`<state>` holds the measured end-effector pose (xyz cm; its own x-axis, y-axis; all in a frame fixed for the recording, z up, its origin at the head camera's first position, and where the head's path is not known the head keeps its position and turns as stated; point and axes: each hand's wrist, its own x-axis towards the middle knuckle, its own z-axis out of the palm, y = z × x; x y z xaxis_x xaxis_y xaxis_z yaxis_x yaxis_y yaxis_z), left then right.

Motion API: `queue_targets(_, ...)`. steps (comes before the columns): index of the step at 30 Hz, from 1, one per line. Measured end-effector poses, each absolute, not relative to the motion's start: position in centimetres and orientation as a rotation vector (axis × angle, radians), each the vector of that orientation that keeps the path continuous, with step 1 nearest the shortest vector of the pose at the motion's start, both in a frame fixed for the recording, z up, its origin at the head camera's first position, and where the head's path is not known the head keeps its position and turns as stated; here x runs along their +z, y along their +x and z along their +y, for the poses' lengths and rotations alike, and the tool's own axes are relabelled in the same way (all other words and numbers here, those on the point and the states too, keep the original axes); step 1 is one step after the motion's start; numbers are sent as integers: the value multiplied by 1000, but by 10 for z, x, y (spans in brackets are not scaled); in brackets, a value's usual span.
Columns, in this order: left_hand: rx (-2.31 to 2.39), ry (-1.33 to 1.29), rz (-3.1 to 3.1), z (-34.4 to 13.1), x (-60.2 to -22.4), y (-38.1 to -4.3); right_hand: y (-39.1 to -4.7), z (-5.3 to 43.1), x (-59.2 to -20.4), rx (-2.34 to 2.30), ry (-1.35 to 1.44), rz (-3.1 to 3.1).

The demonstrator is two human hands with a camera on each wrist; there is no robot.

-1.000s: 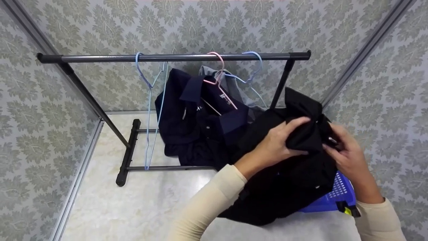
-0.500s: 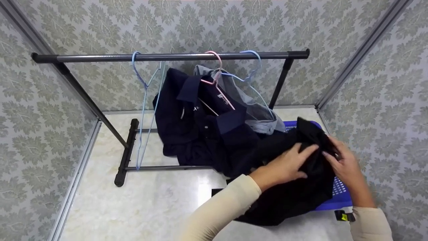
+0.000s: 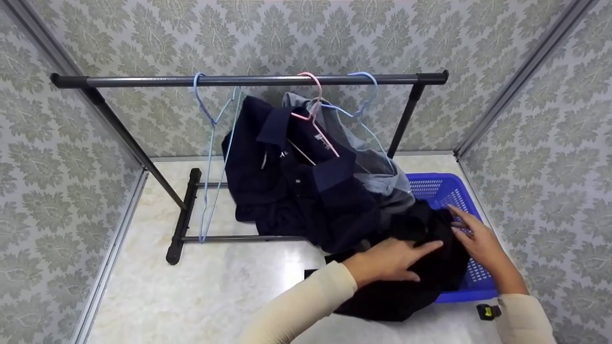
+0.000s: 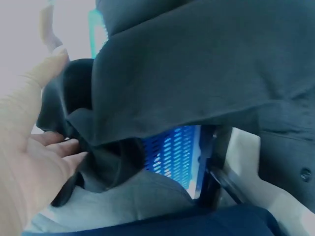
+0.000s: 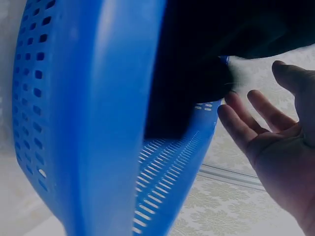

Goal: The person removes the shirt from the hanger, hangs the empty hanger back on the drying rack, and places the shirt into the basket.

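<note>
A black shirt (image 3: 392,301) lies bunched between my hands, part of it over the blue basket (image 3: 466,297). My left hand (image 3: 389,260) is on its near side with thumb and index finger spread; in the left wrist view its fingers touch the dark fabric's folds. On the far right, my right hand (image 3: 480,243) has loosely extended fingers at the shirt's edge, above the basket's side. The right wrist view shows this palm with nothing in it, fingertips right by the black cloth. A button (image 4: 305,174) shows on the shirt in the left wrist view.
A black clothes rack (image 3: 267,81) stands behind. From it hang a navy shirt (image 3: 267,191) on a pink hanger (image 3: 318,88), a grey-blue garment (image 3: 382,184) on a blue hanger (image 3: 375,91), and bare blue hangers (image 3: 196,91) at left. A small black-and-yellow item (image 3: 487,312) lies before the basket.
Both hands have lowered the black shirt from beside the rack to the basket's left side. Their fingers have loosened from the cloth, and more of the basket and grey-blue garment shows.
</note>
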<state>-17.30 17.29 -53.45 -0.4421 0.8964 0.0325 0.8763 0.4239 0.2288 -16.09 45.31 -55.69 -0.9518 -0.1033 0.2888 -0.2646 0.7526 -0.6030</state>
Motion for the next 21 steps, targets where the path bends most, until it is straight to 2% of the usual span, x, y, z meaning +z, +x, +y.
queue_targets(5, 282, 1783, 2563, 155, -537, -171, -161, 447, -551, 1091, 289, -2675)
queue_targets(11, 480, 1898, 2577, 120, -544, -168, -154, 428, -537, 1149, 294, -2541)
queue_targets(21, 521, 1789, 2650, 53, -590, -159, -137, 387, -539, 864, 645, -2441)
